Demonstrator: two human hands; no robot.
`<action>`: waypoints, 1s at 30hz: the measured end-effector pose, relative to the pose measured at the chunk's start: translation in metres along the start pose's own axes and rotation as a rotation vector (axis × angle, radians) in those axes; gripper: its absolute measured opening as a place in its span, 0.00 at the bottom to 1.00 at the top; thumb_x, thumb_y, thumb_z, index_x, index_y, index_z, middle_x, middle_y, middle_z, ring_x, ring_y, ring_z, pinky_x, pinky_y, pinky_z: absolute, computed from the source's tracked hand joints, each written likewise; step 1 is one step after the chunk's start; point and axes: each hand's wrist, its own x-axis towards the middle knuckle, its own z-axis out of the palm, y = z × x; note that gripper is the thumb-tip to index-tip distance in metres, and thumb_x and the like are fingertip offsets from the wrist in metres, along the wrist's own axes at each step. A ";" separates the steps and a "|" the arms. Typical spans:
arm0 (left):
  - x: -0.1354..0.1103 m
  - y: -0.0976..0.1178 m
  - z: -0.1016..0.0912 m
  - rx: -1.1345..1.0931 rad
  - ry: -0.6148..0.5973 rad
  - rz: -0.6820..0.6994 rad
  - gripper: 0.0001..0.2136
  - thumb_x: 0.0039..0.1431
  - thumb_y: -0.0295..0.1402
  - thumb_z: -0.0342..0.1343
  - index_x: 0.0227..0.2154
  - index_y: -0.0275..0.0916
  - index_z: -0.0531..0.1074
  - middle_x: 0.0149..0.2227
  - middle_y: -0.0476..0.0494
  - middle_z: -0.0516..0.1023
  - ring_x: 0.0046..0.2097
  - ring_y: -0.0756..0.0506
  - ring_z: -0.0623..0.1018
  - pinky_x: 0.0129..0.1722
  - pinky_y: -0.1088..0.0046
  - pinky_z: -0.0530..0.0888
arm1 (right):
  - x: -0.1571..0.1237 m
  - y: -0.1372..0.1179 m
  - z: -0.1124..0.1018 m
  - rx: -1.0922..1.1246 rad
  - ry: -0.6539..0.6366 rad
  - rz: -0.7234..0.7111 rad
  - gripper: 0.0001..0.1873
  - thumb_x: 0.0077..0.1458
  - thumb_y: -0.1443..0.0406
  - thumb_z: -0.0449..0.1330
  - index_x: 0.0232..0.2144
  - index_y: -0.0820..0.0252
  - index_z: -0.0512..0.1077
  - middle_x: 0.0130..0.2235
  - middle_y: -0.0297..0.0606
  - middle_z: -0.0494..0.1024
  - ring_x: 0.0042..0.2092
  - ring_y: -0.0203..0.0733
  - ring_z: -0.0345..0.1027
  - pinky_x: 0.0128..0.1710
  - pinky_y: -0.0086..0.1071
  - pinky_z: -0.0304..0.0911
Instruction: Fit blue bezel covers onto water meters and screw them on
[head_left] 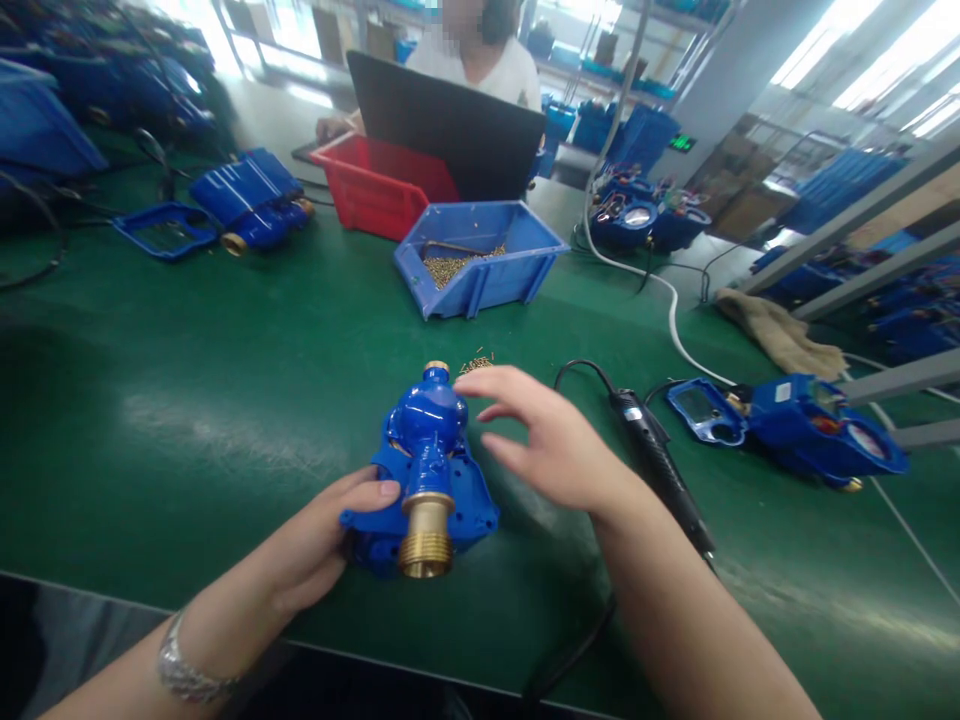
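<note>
A blue water meter body [427, 455] with brass threaded ends lies upside down on the green table [187, 400], one brass fitting pointing toward me. My left hand [322, 545] grips its lower left side, thumb pressed beside the brass neck. Just right of the meter hovers my right hand [547, 440], fingers spread and holding nothing. A small heap of brass screws [477, 363] lies just beyond the meter. A black electric screwdriver [660, 465] with its cable rests right of my right hand.
A blue bin [525, 265] with brass screws stands ahead, a red bin [360, 190] behind it. A person sits across behind a black panel [450, 125]. Other blue meters lie at far left [251, 200] and right [817, 430]. A white cable [675, 320] and a cloth [780, 335] lie right.
</note>
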 end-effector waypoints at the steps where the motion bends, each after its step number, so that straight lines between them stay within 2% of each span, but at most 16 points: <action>1: 0.002 0.003 -0.003 -0.002 0.014 0.000 0.15 0.47 0.35 0.62 0.38 0.37 0.74 0.38 0.44 0.79 0.40 0.43 0.76 0.41 0.70 0.72 | 0.010 0.015 0.000 -0.050 0.033 0.213 0.22 0.51 0.76 0.54 0.48 0.59 0.65 0.50 0.37 0.69 0.49 0.33 0.64 0.47 0.25 0.62; 2: 0.004 0.006 -0.005 -0.005 0.027 0.000 0.14 0.46 0.36 0.62 0.37 0.36 0.74 0.37 0.44 0.79 0.39 0.43 0.77 0.41 0.70 0.72 | 0.021 0.031 0.003 -0.107 0.053 0.368 0.18 0.53 0.76 0.53 0.46 0.62 0.66 0.45 0.39 0.72 0.46 0.34 0.66 0.46 0.28 0.63; 4: 0.008 0.010 -0.009 -0.012 0.049 0.005 0.13 0.45 0.36 0.63 0.34 0.36 0.75 0.33 0.44 0.80 0.36 0.43 0.77 0.39 0.71 0.73 | 0.038 0.062 0.012 -0.185 0.021 0.539 0.10 0.53 0.71 0.56 0.40 0.66 0.69 0.39 0.42 0.74 0.42 0.39 0.68 0.44 0.35 0.65; 6: 0.011 0.012 -0.011 -0.017 0.051 0.010 0.15 0.44 0.38 0.63 0.34 0.36 0.75 0.33 0.44 0.80 0.37 0.43 0.78 0.39 0.71 0.73 | 0.051 0.086 0.025 -0.230 -0.052 0.612 0.11 0.54 0.64 0.58 0.38 0.67 0.69 0.38 0.41 0.73 0.40 0.40 0.69 0.41 0.38 0.66; 9: 0.013 0.012 -0.012 -0.021 0.026 0.014 0.17 0.44 0.39 0.63 0.37 0.36 0.74 0.36 0.43 0.80 0.39 0.42 0.77 0.41 0.69 0.72 | 0.060 0.103 0.039 -0.286 -0.140 0.631 0.14 0.57 0.60 0.55 0.40 0.65 0.68 0.40 0.39 0.72 0.41 0.39 0.68 0.41 0.39 0.66; 15: 0.012 0.011 -0.013 -0.027 0.052 0.032 0.20 0.43 0.41 0.63 0.39 0.35 0.74 0.37 0.42 0.79 0.39 0.41 0.77 0.40 0.70 0.72 | 0.076 0.100 0.040 -0.375 -0.253 0.570 0.13 0.58 0.61 0.55 0.42 0.64 0.68 0.44 0.41 0.71 0.44 0.41 0.67 0.44 0.40 0.65; 19: 0.012 0.012 -0.014 -0.022 0.044 0.026 0.19 0.45 0.40 0.62 0.40 0.35 0.73 0.38 0.42 0.79 0.39 0.41 0.77 0.40 0.68 0.71 | 0.085 0.096 0.039 -0.388 -0.282 0.543 0.15 0.58 0.61 0.55 0.44 0.65 0.67 0.45 0.43 0.70 0.45 0.41 0.66 0.44 0.40 0.65; 26: 0.012 0.013 -0.013 -0.035 0.041 0.020 0.19 0.44 0.40 0.63 0.39 0.35 0.73 0.38 0.41 0.79 0.40 0.40 0.77 0.43 0.66 0.70 | 0.082 0.094 0.038 -0.281 -0.255 0.523 0.15 0.57 0.61 0.56 0.45 0.65 0.66 0.47 0.44 0.69 0.46 0.43 0.65 0.46 0.42 0.64; 30: 0.011 0.013 -0.013 -0.049 0.051 0.019 0.16 0.43 0.39 0.64 0.34 0.36 0.74 0.36 0.43 0.79 0.39 0.41 0.77 0.40 0.69 0.71 | 0.070 0.099 0.035 -0.101 -0.176 0.561 0.13 0.57 0.62 0.56 0.42 0.65 0.67 0.45 0.42 0.70 0.46 0.42 0.66 0.46 0.42 0.64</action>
